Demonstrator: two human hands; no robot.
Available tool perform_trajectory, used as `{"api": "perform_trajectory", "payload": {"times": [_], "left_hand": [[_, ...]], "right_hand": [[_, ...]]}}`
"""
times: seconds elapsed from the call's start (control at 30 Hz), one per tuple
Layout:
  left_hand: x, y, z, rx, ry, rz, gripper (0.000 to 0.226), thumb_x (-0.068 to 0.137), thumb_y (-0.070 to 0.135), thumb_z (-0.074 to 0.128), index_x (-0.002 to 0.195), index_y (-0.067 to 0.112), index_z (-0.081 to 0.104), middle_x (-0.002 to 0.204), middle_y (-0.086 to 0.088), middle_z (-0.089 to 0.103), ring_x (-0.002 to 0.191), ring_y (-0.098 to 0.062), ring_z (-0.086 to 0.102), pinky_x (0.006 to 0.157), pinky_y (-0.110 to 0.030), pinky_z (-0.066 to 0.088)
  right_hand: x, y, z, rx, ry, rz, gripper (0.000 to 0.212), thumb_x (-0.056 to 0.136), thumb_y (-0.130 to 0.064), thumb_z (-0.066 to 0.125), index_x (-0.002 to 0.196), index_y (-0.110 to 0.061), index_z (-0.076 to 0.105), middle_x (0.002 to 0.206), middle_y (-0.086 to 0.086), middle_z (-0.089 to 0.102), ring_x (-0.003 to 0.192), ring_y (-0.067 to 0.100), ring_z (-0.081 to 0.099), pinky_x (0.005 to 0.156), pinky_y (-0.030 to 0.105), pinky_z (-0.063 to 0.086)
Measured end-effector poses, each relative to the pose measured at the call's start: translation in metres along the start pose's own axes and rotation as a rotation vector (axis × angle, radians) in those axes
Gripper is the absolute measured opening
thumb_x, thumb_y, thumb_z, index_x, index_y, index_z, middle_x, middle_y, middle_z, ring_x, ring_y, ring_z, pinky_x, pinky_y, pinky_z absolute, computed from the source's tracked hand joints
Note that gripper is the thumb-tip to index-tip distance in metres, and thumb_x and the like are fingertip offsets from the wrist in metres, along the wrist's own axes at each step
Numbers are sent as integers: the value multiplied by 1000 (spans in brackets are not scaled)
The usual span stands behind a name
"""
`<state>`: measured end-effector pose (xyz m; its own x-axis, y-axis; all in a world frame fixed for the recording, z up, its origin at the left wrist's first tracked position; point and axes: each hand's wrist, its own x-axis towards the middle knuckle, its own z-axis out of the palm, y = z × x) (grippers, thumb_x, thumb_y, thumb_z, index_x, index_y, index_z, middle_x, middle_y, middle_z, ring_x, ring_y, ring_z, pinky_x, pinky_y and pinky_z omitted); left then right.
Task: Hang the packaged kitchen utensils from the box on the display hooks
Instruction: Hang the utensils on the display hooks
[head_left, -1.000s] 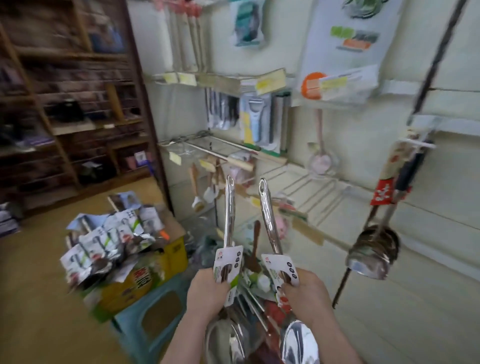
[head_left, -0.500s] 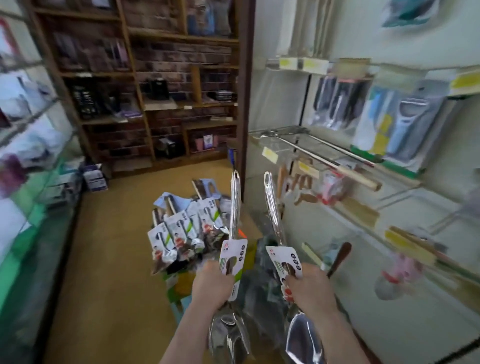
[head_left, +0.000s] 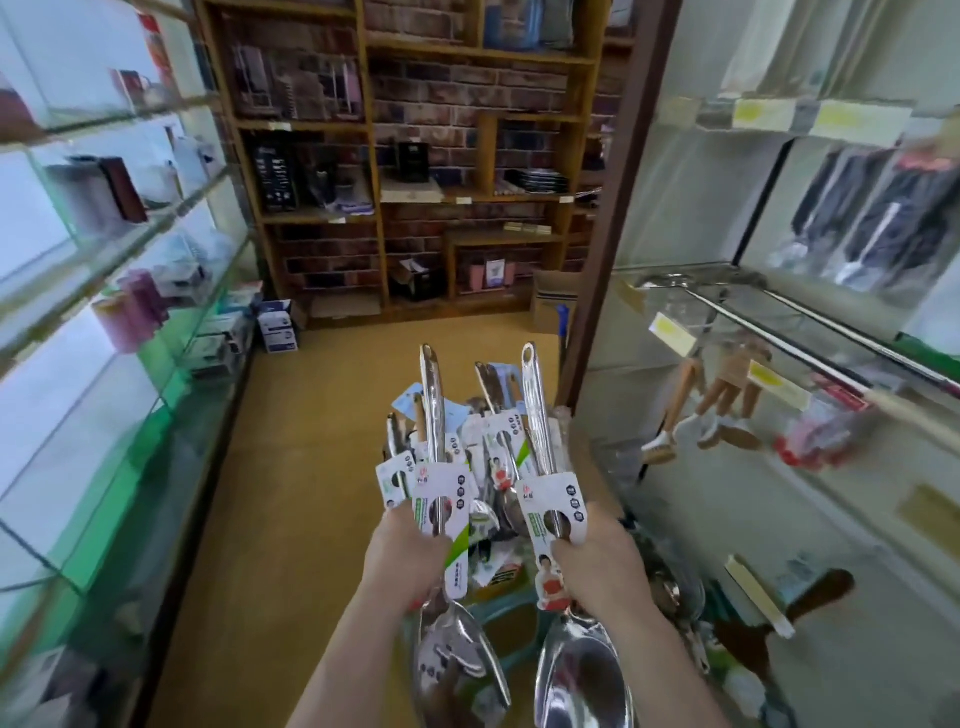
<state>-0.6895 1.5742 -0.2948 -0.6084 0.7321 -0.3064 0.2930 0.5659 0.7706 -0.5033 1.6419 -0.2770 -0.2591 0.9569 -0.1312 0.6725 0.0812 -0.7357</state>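
Note:
My left hand (head_left: 402, 556) grips a steel spoon (head_left: 434, 415) by its card-wrapped handle, bowl down and handle tip up. My right hand (head_left: 600, 564) grips a second steel spoon (head_left: 535, 410) the same way, about a hand's width to the right. Just beyond both spoons stands the box (head_left: 506, 577), stuffed with several more packaged utensils (head_left: 493, 447); its walls are mostly hidden behind my hands. Display hooks (head_left: 737, 317) jut out from the white wall panel on the right, at about the height of the spoon tips.
Wooden brushes (head_left: 701, 410) and a red packet (head_left: 821, 436) hang from the right-hand hooks. A glass shelving unit (head_left: 104, 312) lines the left side. A brick-backed wooden shelf (head_left: 415, 156) closes the far end. Yellow floor (head_left: 311, 441) runs between them.
The view has swung left, away from the hook wall toward the aisle and back shelf. Both hands hold their spoons upright as before, now in front of the box.

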Motion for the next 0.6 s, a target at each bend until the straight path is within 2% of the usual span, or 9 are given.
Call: {"api": "perform_trajectory", "payload": {"times": [0.1,0.13,0.2,0.27,0.37,0.43,0.5,0.6], "left_hand": [[24,2,-7,-46,9,-16,15,81,5,62,95,5,62,73,-8,63,49,-14,48,46,-22,36],[33,3,-9,-57,8,-25,15,81,5,62,96,6,62,73,-7,63,48,-14,47,44,-20,35],[51,9,-12,-73,-5,-60,14,81,4,63,94,7,61,77,-9,64,50,-13,48,44,-20,36],[71,17,-14,-87,-26,-104,11,81,4,64,87,11,58,81,-9,61,57,-16,48,51,-23,39],[104,29,-14,-120,-55,-168,15,80,4,66,84,14,56,80,-5,54,66,-19,50,60,-27,42],[127,37,-11,-136,-64,-219,13,79,5,68,88,10,60,83,-7,58,71,-20,54,64,-29,43],[152,42,-5,-168,-68,-262,22,78,6,71,99,4,64,92,-11,65,78,-23,60,69,-32,49],[185,50,5,-204,-64,-320,35,77,7,75,110,-2,65,104,-16,68,93,-28,67,86,-38,55]], "right_hand": [[23,-8,10,-12,-25,-7,23,88,-8,57,108,-18,53,97,-3,63,81,15,61,63,25,44],[32,-9,13,-20,-36,-13,21,88,-9,57,107,-17,54,99,-2,64,82,16,62,63,25,45],[53,-11,17,-29,-54,-25,19,89,-8,56,106,-16,54,98,0,65,73,12,61,54,21,44],[78,-14,19,-22,-89,-27,21,89,-7,55,108,-17,53,96,-1,65,71,12,61,52,20,45],[118,-18,17,-21,-147,-3,20,87,-11,58,104,-21,54,92,-4,64,78,15,63,60,27,49],[144,-19,17,-12,-176,16,18,86,-13,60,101,-22,55,94,-3,65,79,17,64,64,29,51],[169,-18,17,-9,-182,28,18,85,-16,62,100,-23,56,93,-3,66,78,18,65,68,32,54],[200,-15,21,53,-208,79,21,84,-15,62,101,-25,57,91,-7,67,81,17,66,78,42,56]]}}
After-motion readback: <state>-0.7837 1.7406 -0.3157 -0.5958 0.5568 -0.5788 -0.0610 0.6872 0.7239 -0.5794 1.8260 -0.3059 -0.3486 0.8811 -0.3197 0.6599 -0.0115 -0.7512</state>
